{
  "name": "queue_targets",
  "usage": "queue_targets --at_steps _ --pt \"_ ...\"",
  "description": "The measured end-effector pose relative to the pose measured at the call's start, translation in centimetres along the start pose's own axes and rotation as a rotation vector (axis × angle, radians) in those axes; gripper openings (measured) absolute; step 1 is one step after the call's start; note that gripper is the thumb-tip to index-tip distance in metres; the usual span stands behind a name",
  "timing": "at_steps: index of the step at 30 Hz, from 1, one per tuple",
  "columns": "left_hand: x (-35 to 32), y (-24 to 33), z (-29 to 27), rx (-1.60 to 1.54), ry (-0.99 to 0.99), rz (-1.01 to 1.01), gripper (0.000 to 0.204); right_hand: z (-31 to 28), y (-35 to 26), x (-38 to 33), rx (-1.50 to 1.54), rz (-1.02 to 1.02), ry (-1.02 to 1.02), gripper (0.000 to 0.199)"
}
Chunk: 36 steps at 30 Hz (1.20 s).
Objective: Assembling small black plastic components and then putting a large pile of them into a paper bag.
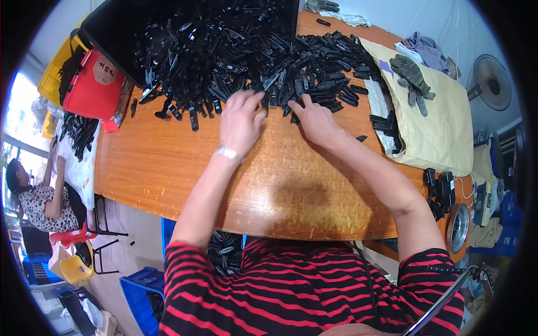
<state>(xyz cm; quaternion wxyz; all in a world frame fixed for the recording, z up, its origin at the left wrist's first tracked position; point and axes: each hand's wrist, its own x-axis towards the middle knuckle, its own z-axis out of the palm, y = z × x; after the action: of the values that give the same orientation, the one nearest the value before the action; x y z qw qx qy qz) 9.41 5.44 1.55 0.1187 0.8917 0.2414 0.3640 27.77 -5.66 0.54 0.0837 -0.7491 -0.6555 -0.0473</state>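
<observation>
A large heap of small, narrow black plastic pieces (224, 56) spreads over the far half of the wooden table. My left hand (242, 117) is at the heap's near edge, fingers curled down among the pieces; what lies under its fingertips is hidden. To its right, my right hand (315, 119) reaches in with thumb and fingers bent together around a black plastic piece (294, 118) at the heap's edge. Several loose pieces, one of them a longer black piece (194, 121), lie on the wood left of my left hand.
A black bin (106, 33) lies tipped behind the heap. At right, a large beige sack (443, 129) has a camouflage glove (412, 78) on it. A red bag (95, 84) stands at left. A blue crate (137, 297) is below; another person (47, 201) sits far left.
</observation>
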Motion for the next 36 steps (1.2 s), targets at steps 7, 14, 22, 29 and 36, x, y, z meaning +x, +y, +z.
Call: queue_targets --at_steps 7,14,22,29,36 --pt "5.5 -2.9 8.3 0.207 -0.171 0.035 0.038 0.2 -0.9 1.0 0.013 0.024 -0.076 0.045" --pt "1.8 -3.9 4.5 0.153 -0.354 0.113 0.034 0.3 -1.1 -0.7 0.115 -0.086 -0.062 0.042" --pt "-3.5 -3.5 -1.1 0.021 -0.408 0.139 0.040 0.3 -3.4 -2.3 0.213 -0.221 -0.036 0.034" --pt "-7.1 -4.0 -3.5 -0.002 -0.300 0.083 0.043 0.9 -4.3 -2.2 0.124 -0.238 -0.132 0.023" --pt "-7.9 -4.2 -3.8 0.060 0.010 -0.102 0.026 -0.5 -5.0 -3.4 0.232 -0.203 -0.059 0.024"
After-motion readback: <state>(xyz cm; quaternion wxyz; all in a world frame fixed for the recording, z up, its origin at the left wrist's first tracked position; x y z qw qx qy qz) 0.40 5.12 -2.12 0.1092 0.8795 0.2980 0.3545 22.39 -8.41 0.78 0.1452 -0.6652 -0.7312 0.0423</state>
